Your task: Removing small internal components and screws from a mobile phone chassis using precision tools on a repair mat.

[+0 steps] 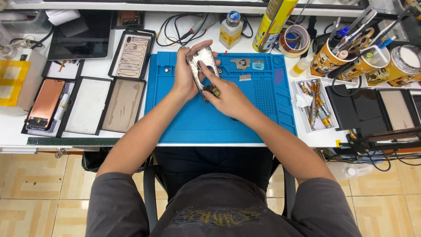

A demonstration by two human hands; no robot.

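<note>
Roughly upright phone frame (202, 66) in both hands, long axis fwd.

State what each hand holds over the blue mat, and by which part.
The left hand holds a silver phone frame by its long edges. The right hand presses fingers on its inner face, steadying the lower end.

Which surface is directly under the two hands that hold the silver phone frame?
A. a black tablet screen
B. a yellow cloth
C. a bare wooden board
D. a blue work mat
D. The left hand and the right hand hold the silver phone frame above the blue work mat, which covers the white table in front of the person.
</note>
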